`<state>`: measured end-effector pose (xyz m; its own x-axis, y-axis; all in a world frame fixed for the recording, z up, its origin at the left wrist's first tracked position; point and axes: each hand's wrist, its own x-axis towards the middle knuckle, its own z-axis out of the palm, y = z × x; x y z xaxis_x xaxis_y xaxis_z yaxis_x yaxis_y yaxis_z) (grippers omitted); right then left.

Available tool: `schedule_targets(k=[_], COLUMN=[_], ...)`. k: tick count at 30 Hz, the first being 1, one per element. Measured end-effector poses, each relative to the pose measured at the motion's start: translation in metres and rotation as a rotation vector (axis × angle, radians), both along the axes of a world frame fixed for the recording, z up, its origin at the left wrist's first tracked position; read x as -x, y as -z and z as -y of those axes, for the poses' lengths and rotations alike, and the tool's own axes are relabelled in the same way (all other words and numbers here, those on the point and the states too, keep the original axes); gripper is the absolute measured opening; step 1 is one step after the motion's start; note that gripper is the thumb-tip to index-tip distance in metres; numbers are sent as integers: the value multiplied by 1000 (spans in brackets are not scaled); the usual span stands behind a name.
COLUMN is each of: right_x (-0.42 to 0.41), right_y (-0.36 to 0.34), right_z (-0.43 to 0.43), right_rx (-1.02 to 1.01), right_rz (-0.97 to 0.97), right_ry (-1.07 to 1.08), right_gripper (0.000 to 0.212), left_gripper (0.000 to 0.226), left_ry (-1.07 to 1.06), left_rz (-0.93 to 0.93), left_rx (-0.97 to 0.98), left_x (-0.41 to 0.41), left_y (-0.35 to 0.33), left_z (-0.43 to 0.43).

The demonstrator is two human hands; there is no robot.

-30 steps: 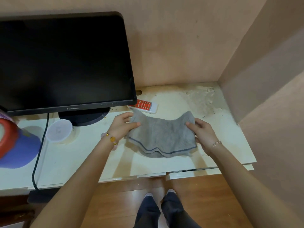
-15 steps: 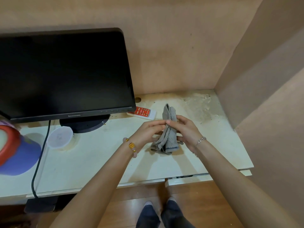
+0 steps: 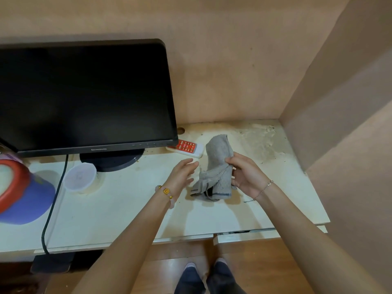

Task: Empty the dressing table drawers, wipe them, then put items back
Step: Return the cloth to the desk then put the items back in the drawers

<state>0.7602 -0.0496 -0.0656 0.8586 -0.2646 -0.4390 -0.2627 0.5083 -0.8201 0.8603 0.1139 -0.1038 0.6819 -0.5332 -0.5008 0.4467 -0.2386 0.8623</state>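
Cloth: a grey cloth [image 3: 218, 166] with a dark stripe near its hem is seen just right of the frame's centre, folded lengthwise and bunched. Its upper end is raised and its lower end rests on the table top.
Right hand: the right hand [image 3: 244, 177] is placed at the cloth's right side. The fold is pinched between thumb and curled fingers about halfway up. A thin chain bracelet is worn on the wrist.
Left hand: the left hand [image 3: 183, 172] is held just left of the cloth with fingers straight and slightly spread. Nothing is gripped. Contact with the cloth cannot be confirmed. A beaded bracelet with a gold charm is worn on the wrist.
Table: the pale table [image 3: 127, 209] spans the middle of the frame. A dusty, stained patch [image 3: 261, 139] is noted at its rear right corner.
Drawer: a drawer front [image 3: 244, 235] is seen under the table edge at lower right, standing slightly out.
Remote: a white remote [image 3: 186, 148] with red buttons lies just left of the cloth's upper end, partly under the monitor's corner.
Monitor: a black monitor [image 3: 84, 98] fills the upper left, screen dark, on a round base.
Cup: a translucent cup [image 3: 80, 179] stands just left of the base.
Cable: a black cable [image 3: 53, 200] runs from the monitor down over the front edge.
Container: a purple container [image 3: 25, 198] with a red rim is cut off at the left edge.
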Motion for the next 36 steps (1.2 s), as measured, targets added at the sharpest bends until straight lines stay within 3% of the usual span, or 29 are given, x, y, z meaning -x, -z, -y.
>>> schedule_targets(k=[2,6,12,20,25,36], right_x=[0,9,34,42,42,62], right_y=[1,7,33,47,69,89], right_z=[4,15,41,47,41,33], right_rx=[-96,-273,-166,-23,229,456], right_rz=[43,58,-61,-122,-290,-343], right_ry=[-30,-7,14,-124,-123,-75], right_gripper=[18,15,33,75,74,65], left_gripper=[65,59,57,59,61,58], left_ry=[103,205,70,129,59,49], left_rz=[-187,-464,-331,-420,-221,204], left_rx=[14,165,218,288,-25,-283], left_x=[0,6,2,1,15,35], left_y=[11,16,26,26,43,59], left_z=[2,6,3,-6,-10,-8])
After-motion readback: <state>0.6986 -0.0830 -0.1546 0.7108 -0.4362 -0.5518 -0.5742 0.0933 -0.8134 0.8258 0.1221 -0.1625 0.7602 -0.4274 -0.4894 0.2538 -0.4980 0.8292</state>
